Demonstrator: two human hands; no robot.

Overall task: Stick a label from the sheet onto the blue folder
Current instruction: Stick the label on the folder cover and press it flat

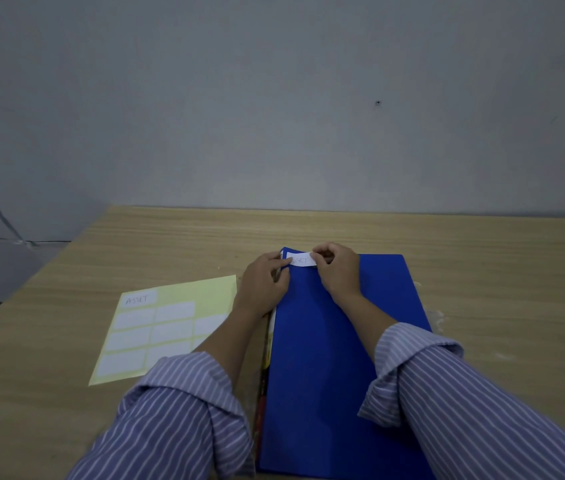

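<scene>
The blue folder (336, 341) lies flat on the wooden table, its long side running away from me. A white label (302, 260) with handwriting sits at the folder's far left corner. My left hand (263, 278) pinches the label's left end, and my right hand (338, 268) pinches its right end. Whether the label lies flat against the folder is hard to tell. The pale yellow label sheet (166, 323) rests left of the folder, with several white labels and one marked "ASSET".
The wooden table (482, 271) reaches to a grey wall at the back, and its left edge runs diagonally. Colourful papers (266, 358) stick out along the folder's left side. My striped sleeves cover the near part of the folder.
</scene>
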